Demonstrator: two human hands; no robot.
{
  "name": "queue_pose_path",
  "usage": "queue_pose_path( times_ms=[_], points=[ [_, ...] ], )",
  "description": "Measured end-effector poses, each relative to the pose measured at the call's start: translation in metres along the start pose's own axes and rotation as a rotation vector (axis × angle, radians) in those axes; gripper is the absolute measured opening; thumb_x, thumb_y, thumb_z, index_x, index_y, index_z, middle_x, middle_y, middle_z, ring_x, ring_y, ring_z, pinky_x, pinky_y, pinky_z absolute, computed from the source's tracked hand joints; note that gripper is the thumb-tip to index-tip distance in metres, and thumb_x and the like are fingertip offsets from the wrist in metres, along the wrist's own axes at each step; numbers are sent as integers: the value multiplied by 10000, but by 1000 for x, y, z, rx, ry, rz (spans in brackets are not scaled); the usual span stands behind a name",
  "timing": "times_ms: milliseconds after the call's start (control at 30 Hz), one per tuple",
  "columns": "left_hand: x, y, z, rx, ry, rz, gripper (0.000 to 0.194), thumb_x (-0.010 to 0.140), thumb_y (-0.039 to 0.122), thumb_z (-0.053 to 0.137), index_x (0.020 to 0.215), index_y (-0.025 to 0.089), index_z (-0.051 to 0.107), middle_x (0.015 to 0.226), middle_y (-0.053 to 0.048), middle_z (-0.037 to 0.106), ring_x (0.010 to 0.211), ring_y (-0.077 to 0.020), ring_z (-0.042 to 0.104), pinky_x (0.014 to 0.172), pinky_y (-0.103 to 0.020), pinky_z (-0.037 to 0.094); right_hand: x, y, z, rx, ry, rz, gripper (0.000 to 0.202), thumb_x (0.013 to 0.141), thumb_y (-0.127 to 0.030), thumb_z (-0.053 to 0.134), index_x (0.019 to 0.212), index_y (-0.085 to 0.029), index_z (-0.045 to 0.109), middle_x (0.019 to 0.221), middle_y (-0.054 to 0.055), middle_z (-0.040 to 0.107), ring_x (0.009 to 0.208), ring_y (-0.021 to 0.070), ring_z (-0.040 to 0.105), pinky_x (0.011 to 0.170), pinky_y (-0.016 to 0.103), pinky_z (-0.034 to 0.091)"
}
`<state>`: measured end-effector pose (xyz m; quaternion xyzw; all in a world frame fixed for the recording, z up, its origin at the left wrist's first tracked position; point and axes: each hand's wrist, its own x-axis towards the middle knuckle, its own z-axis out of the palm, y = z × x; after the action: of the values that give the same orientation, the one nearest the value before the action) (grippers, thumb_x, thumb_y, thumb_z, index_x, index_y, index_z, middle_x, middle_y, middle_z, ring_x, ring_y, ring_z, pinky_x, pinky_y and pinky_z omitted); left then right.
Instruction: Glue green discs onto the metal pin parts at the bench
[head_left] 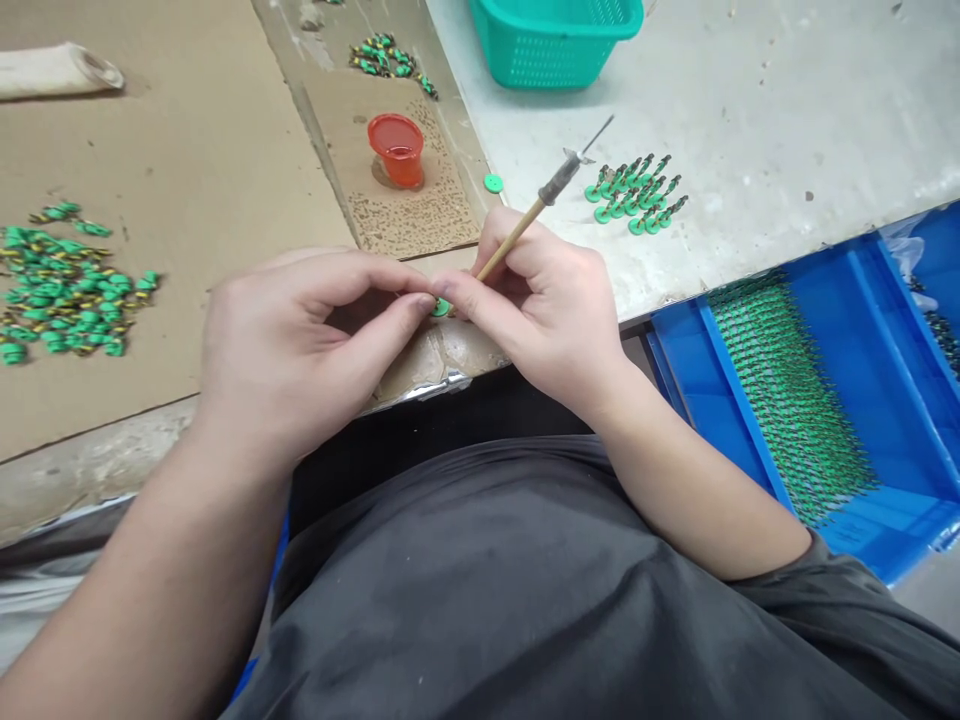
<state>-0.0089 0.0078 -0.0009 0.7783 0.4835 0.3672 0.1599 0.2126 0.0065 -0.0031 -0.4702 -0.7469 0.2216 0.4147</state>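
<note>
Basically, left hand (289, 335) pinched the small green piece (441, 308) over the table edge (450, 350); right hand (551, 310) steadied its other side while gripping the thin-tipped tool (559, 183). Light pinch, still wrists and tip angled clear of fingers seemed best.

Green disc (441, 309); tan tool handle (511, 241); red cup (406, 166); brown-speckled cardboard (420, 218)
</note>
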Motion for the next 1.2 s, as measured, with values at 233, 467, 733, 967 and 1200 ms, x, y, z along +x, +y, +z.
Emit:
queue_pose_path(
  times_ms=[233, 467, 733, 967, 1200],
  points=[
    [-1, 0, 1, -3, -7, -14, 125, 1085, 364, 793, 1105, 325, 910, 970, 77, 866, 882, -150, 776, 801, -278, 531, 1, 3, 3, 42, 63, -62, 493, 1183, -570, 658, 819, -242, 604, 828, -8, 657, 781, 159, 684, 755, 303, 620],
    [0, -2, 0, -3, -5, -3, 143, 1085, 366, 773, 1102, 322, 908, 997, 79, 878, 916, -153, 799, 826, -274, 546, 2, 1, 6, 0, 52, -127, 467, 1232, -554, 573, 882, -246, 600, 866, -22, 676, 847, 148, 703, 867, 302, 612],
    [0, -1, 0, 2, 2, -1, 177, 1095, 372, 744, 1121, 328, 913, 979, 78, 877, 898, -145, 801, 809, -272, 550, 4, 2, 10, -31, 15, -121, 478, 1248, -546, 526, 907, -237, 651, 882, -25, 660, 887, 144, 718, 915, 311, 622],
    [-1, -3, 0, -12, -1, 1, 167, 1088, 386, 753, 1118, 344, 912, 996, 91, 880, 911, -141, 807, 814, -272, 553, 4, -4, 10, -57, -2, -100, 417, 1256, -490, 517, 956, -239, 663, 924, -20, 688, 929, 159, 736, 920, 315, 625],
    [-3, -4, -1, -17, 20, 3, 182, 1057, 291, 737, 1107, 325, 908, 1041, 100, 885, 947, -118, 814, 864, -238, 564, 5, -4, 17, -94, -9, -208, 271, 1250, -466, 524, 1190, -259, 687, 1090, 46, 804, 1059, 203, 759, 983, 313, 591]
  ],
)
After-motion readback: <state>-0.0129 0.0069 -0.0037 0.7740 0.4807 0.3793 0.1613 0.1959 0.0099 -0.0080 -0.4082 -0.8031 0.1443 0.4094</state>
